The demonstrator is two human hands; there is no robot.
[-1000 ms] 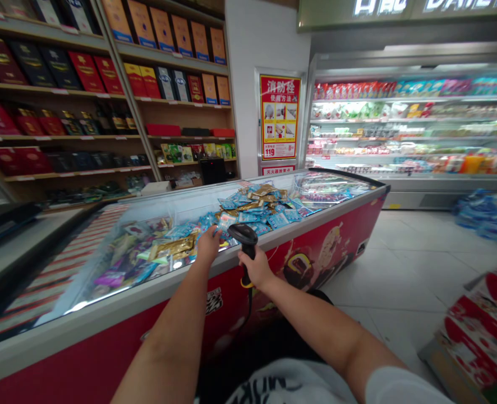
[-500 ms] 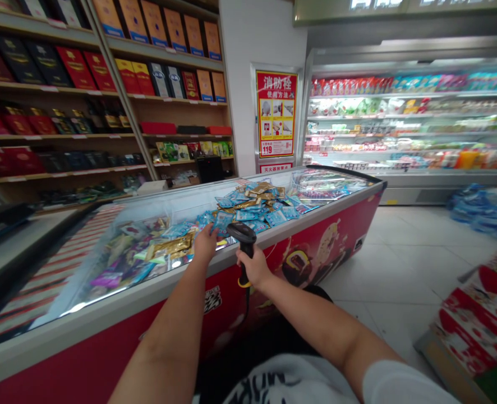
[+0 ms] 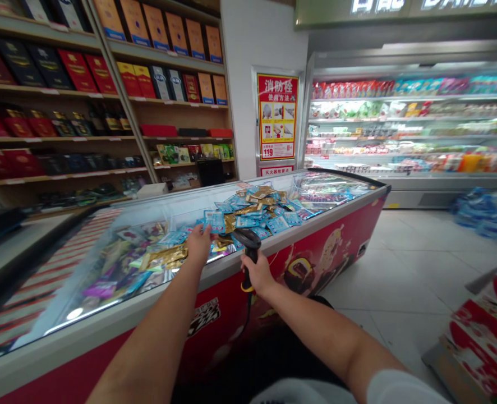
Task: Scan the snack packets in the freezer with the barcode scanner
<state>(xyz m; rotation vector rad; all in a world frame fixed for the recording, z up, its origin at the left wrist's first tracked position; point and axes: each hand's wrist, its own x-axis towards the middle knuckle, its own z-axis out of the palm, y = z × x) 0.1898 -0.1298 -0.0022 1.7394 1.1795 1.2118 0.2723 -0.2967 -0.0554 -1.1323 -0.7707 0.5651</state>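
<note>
My left hand is closed on the edge of a blue packet, thumb and fingers pinching its left side. The packet is held over the chest freezer. In my right hand is a black handheld barcode scanner, gripped by its handle with the head up and a cable hanging below. The scanner's head is just right of the blue packet, apart from it. Behind both, blue and gold packets lie heaped on the freezer. Gold packets lie left of my left hand.
Shelves with boxes and bottles stand at the back left. A lit refrigerated display runs along the back right. Red and white cartons stand on the floor at right, with blue wrapped bottles farther back.
My left hand has drawn slightly left and toward me, bringing the blue packet away from the heap. The scanner in my right hand has shifted slightly right and down in view.
</note>
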